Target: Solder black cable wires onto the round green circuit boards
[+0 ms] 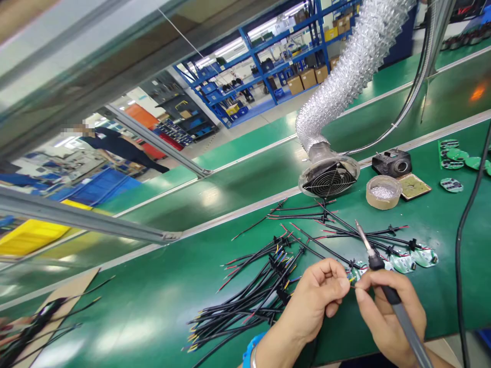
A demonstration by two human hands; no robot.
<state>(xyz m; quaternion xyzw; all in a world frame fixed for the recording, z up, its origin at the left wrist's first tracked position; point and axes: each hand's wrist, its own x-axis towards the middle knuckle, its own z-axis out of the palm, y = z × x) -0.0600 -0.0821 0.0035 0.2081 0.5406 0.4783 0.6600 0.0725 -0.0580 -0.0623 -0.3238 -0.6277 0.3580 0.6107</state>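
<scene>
The left hand (320,291) pinches a thin wire (352,280) left of the soldering iron (392,295), which the right hand (383,317) grips, its thumb and forefinger nearly together beside that wire. Farther left of the iron lie black cables (238,305); just right, circuit boards (403,263); beyond, a fume-extraction hood (330,180).

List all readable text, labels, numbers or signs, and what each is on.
None readable.
Boards: any print is too small.
Cartons: any marking is too small.
Dark item, top right: red mark, too blurred.
</scene>
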